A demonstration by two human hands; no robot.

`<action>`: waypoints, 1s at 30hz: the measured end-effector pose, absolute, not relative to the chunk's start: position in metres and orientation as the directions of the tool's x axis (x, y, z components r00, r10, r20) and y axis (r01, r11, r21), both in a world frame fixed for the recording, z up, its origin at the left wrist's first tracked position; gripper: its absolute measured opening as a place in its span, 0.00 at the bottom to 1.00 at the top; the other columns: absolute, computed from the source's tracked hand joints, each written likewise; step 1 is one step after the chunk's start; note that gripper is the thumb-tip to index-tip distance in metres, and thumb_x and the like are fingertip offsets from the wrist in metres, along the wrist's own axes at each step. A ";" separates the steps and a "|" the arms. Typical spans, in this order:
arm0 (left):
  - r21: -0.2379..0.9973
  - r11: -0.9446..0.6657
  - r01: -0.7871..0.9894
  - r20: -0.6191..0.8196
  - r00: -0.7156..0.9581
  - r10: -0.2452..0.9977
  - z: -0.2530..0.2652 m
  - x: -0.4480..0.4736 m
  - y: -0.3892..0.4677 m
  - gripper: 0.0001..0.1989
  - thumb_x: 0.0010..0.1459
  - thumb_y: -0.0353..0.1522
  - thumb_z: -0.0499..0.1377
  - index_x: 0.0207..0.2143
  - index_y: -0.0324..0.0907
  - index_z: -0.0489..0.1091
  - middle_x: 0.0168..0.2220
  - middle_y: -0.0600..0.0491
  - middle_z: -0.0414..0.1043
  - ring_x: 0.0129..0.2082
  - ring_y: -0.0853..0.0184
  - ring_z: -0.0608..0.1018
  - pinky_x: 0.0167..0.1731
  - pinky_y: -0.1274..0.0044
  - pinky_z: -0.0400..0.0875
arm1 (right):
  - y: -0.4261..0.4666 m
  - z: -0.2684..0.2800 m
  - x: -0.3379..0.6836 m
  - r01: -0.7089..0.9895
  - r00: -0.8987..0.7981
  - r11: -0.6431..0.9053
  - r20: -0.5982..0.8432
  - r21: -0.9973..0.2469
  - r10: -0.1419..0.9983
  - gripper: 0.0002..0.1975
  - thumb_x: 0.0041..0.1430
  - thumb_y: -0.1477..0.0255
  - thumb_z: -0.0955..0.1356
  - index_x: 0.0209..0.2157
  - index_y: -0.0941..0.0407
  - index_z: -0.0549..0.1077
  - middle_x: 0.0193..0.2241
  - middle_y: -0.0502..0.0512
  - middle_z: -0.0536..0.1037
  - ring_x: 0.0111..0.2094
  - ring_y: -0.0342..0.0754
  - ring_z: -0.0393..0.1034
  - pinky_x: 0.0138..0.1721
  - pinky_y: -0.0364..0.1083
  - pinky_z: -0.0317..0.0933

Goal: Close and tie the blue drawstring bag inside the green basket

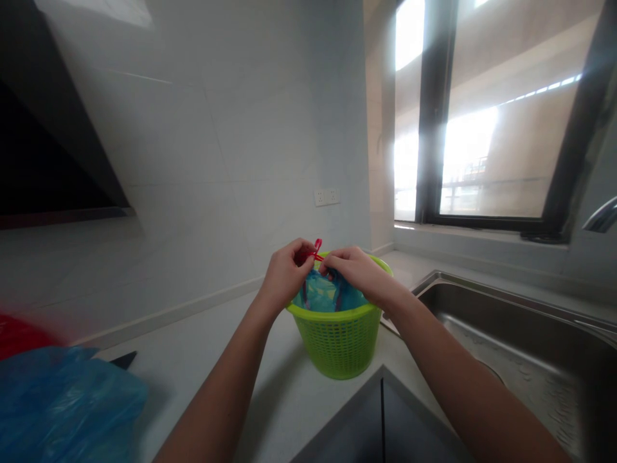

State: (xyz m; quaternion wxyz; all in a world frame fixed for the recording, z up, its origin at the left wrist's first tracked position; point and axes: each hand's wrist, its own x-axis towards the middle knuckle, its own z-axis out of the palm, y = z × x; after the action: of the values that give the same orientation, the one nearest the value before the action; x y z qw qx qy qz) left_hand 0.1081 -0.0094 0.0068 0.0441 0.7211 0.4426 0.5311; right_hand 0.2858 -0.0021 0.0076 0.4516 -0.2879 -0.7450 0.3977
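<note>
A green perforated plastic basket (pixel 340 344) stands on the countertop, with a blue plastic bag (pixel 319 294) inside it. Above the bag, a red drawstring (pixel 317 247) forms a small loop between my hands. My left hand (pixel 285 273) is closed, pinching the drawstring at the basket's left side. From the right, my right hand (pixel 351 273) reaches over the rim, its fingers closed on the drawstring close to the left fingertips. Part of the bag's gathered top is hidden by my fingers.
A steel sink (pixel 436 278) lies to the right, with a faucet (pixel 600 215) at the edge of view. Another blue bag (pixel 72 405) and a blurred red thing (pixel 24 335) are at the lower left, near a dark pointed object (pixel 124 360). A wall socket (pixel 327 197) is behind.
</note>
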 end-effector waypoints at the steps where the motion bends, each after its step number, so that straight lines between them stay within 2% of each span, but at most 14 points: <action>1: 0.524 -0.607 0.598 0.726 0.060 0.685 0.007 0.108 -0.010 0.07 0.54 0.30 0.60 0.36 0.42 0.76 0.34 0.53 0.79 0.33 0.67 0.78 0.35 0.77 0.70 | -0.002 0.008 0.286 0.057 -0.438 0.524 0.450 -0.850 0.778 0.11 0.53 0.69 0.65 0.24 0.58 0.77 0.22 0.50 0.73 0.25 0.42 0.65 0.28 0.42 0.57; 8: 0.464 -0.570 0.678 0.703 0.109 0.703 0.008 0.109 -0.013 0.09 0.55 0.33 0.60 0.35 0.42 0.79 0.34 0.51 0.80 0.33 0.65 0.79 0.34 0.76 0.70 | 0.000 0.008 0.286 0.038 -0.412 0.538 0.478 -0.842 0.776 0.11 0.54 0.68 0.65 0.24 0.57 0.76 0.22 0.50 0.73 0.26 0.43 0.65 0.28 0.42 0.56; 11: 0.536 -0.568 0.624 0.656 0.116 0.746 0.007 0.106 -0.011 0.09 0.53 0.33 0.61 0.34 0.41 0.80 0.32 0.51 0.80 0.32 0.64 0.79 0.33 0.76 0.70 | -0.001 0.008 0.288 0.138 -0.344 0.610 0.539 -0.781 0.769 0.12 0.54 0.69 0.65 0.24 0.58 0.77 0.21 0.50 0.73 0.26 0.43 0.64 0.28 0.43 0.55; 13: 0.647 -0.555 0.523 0.590 0.118 0.799 0.007 0.103 -0.008 0.08 0.52 0.34 0.62 0.33 0.40 0.80 0.30 0.51 0.79 0.30 0.65 0.78 0.31 0.76 0.69 | -0.004 0.009 0.288 0.263 -0.289 0.680 0.616 -0.685 0.733 0.13 0.56 0.69 0.65 0.22 0.58 0.77 0.20 0.50 0.72 0.25 0.44 0.63 0.29 0.44 0.54; 15: 0.753 -0.510 0.416 0.507 0.128 0.852 0.008 0.100 -0.006 0.07 0.49 0.34 0.64 0.30 0.40 0.80 0.28 0.51 0.79 0.28 0.66 0.77 0.29 0.77 0.69 | -0.007 0.009 0.286 0.385 -0.271 0.750 0.710 -0.538 0.649 0.14 0.58 0.71 0.64 0.22 0.58 0.76 0.22 0.52 0.74 0.27 0.45 0.64 0.32 0.46 0.55; 18: 0.867 -0.408 0.287 0.392 0.111 0.913 0.009 0.095 -0.006 0.05 0.46 0.32 0.65 0.26 0.40 0.79 0.24 0.52 0.77 0.23 0.69 0.74 0.25 0.78 0.67 | -0.011 0.008 0.284 0.466 -0.325 0.815 0.790 -0.344 0.519 0.13 0.61 0.73 0.64 0.27 0.57 0.78 0.34 0.57 0.78 0.36 0.48 0.69 0.43 0.48 0.57; 20: 0.922 -0.346 0.174 0.333 0.100 0.938 0.011 0.092 -0.007 0.05 0.44 0.31 0.65 0.25 0.40 0.79 0.23 0.52 0.76 0.22 0.69 0.73 0.24 0.78 0.67 | -0.010 0.007 0.283 0.466 -0.383 0.839 0.790 -0.283 0.479 0.09 0.60 0.73 0.66 0.34 0.56 0.80 0.42 0.58 0.78 0.44 0.50 0.69 0.50 0.50 0.57; 23: 0.954 -0.299 0.013 0.296 0.102 0.950 0.013 0.089 -0.009 0.05 0.42 0.31 0.66 0.25 0.39 0.79 0.23 0.52 0.76 0.21 0.71 0.72 0.22 0.80 0.65 | -0.007 0.005 0.284 0.427 -0.454 0.862 0.759 -0.274 0.466 0.09 0.58 0.72 0.69 0.41 0.55 0.78 0.46 0.58 0.76 0.47 0.52 0.68 0.52 0.51 0.57; 27: 0.960 -0.279 -0.031 0.280 0.138 0.950 0.015 0.086 -0.010 0.07 0.42 0.31 0.68 0.27 0.38 0.79 0.23 0.51 0.75 0.21 0.71 0.72 0.22 0.80 0.65 | -0.006 0.008 0.285 0.361 -0.415 0.867 0.774 -0.342 0.478 0.07 0.63 0.71 0.66 0.36 0.55 0.78 0.39 0.55 0.78 0.43 0.49 0.69 0.49 0.49 0.58; 30: 0.957 -0.281 -0.075 0.289 0.132 0.948 0.015 0.087 -0.009 0.09 0.43 0.31 0.69 0.30 0.37 0.79 0.24 0.51 0.75 0.21 0.72 0.72 0.21 0.81 0.65 | -0.006 0.012 0.286 0.284 -0.346 0.855 0.786 -0.433 0.513 0.08 0.62 0.71 0.66 0.33 0.55 0.78 0.36 0.54 0.78 0.40 0.47 0.69 0.46 0.47 0.58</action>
State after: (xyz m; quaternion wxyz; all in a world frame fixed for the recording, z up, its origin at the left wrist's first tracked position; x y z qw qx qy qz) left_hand 0.0871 -0.0093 0.0151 0.4704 0.5873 0.3715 0.5439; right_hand 0.2865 -0.0057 0.0117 0.5169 -0.2449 -0.8128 0.1108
